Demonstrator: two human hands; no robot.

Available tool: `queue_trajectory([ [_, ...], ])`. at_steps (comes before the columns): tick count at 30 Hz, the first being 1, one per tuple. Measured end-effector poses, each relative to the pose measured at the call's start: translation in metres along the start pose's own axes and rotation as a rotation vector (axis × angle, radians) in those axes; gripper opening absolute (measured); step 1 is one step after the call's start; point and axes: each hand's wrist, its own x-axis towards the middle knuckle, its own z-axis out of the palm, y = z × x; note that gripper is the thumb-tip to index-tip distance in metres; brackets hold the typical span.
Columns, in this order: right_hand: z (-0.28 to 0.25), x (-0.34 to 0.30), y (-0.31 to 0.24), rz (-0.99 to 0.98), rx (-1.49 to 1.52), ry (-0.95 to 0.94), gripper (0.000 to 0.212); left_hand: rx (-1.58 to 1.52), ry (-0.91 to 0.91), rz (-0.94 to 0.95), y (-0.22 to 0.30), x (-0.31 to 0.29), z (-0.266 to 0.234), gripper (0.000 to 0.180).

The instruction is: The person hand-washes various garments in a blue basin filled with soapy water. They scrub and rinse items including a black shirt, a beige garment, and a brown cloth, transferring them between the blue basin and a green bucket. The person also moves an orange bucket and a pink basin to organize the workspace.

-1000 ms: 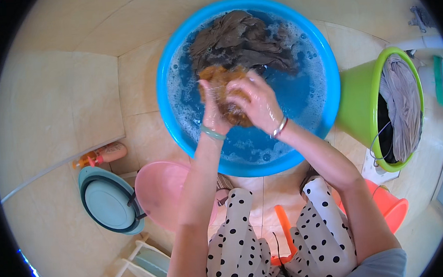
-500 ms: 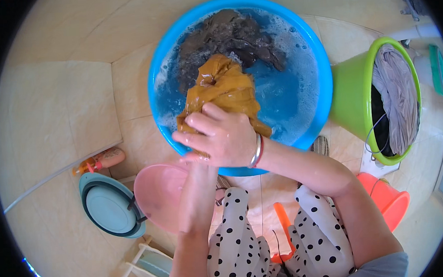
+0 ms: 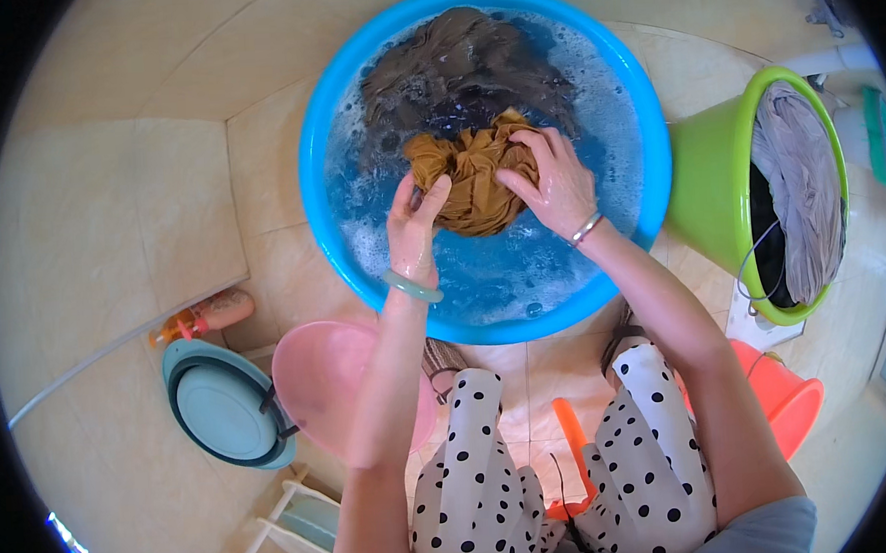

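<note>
A round blue basin [image 3: 653,155] holds soapy water with foam on its surface. Bunched up in the middle of it is a wet mustard-brown cloth [image 3: 479,189]. My left hand [image 3: 415,218] grips the cloth's left side, thumb on top. At the cloth's right side, my right hand [image 3: 556,182] has its fingers and thumb closed on the fabric. Just beyond, a dark grey-brown cloth [image 3: 457,60] lies partly sunk in the water, and neither hand touches it. Exactly what kind of garment each cloth is does not show.
To the right a green bucket [image 3: 703,178] leans with a grey cloth [image 3: 799,188] in it. A red-orange bucket [image 3: 785,399] is near my right arm. On the left are a pink basin [image 3: 313,383], a teal folding basin [image 3: 224,408], a pink bottle [image 3: 226,310] and a white rack [image 3: 267,546].
My hands were together at the basin's near rim, the right over the left, on the hanging brown cloth. Now they are apart, farther in, with the cloth bunched between them at the water.
</note>
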Motion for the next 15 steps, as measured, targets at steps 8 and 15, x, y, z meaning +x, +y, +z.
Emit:
queue_trajectory([
  [8, 0.055, 0.005, 0.015, 0.29, -0.045, -0.395, 0.061, 0.099, -0.023, -0.097, -0.057, 0.04, -0.028, 0.051],
  [15, 0.027, 0.014, -0.022, -0.031, 0.372, -0.021, 0.031, -0.283, -0.351, -0.266, -0.041, 0.055, -0.022, 0.079],
])
